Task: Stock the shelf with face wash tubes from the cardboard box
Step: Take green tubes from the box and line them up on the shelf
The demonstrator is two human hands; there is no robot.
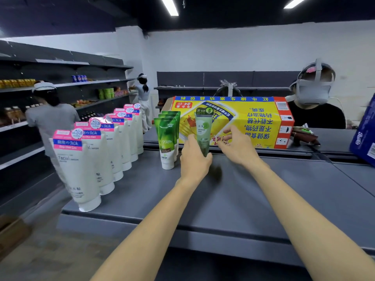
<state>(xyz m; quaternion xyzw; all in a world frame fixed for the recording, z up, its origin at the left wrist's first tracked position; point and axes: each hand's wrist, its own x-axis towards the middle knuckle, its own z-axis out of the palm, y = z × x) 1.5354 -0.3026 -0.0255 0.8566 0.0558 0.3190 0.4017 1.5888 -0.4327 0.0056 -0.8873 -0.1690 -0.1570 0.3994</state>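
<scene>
Standing tube [203,130] in left grip [193,159]

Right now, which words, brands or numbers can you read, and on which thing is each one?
"Facial": nearest white tube.
"FRESH", "99": front green tube.
"SEAWEED": pale green tube in the left hand.
"24": yellow cardboard box, printing upside down.
Smaller print: too blurred.

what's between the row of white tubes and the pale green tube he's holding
In the head view, a short row of bright green tubes stands between the white tubes and the pale green tube gripped by the left hand.
</scene>
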